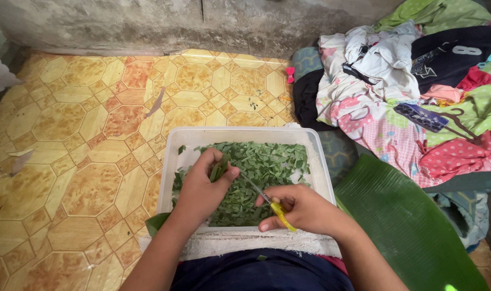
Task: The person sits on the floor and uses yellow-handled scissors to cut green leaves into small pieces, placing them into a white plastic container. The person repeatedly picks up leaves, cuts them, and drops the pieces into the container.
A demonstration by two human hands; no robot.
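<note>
Left hand: the left hand (202, 186) is over the near left part of the tub; its grip is closed on a folded strip of green leaf (219, 168), pinched between thumb and fingers, the strip sticking up and tilted toward the right
Right hand: the right hand (302, 209) is over the near right edge of the tub; its grip is closed round the yellow handles of a pair of scissors (267, 200); the metal blades point up and left toward the leaf strip; whether the blades are parted or touch the strip I cannot tell
Tub: a white rectangular plastic tub (172, 161) stands on the floor just ahead of the person's lap; it is filled over most of its bottom with small cut leaf pieces (267, 161), green and flat
Lap: a pale cloth (240, 242) lies under the tub's near edge, over dark blue clothing
Banana leaf: a large whole green leaf (402, 221) lies on the floor to the right of the tub, just beside the right forearm
Floor: yellow and orange patterned floor (89, 134) with a few scraps on it; a grey wall behind
Clothes: a heap of mixed coloured clothes (418, 91) is at the upper right, well apart from the hands
</note>
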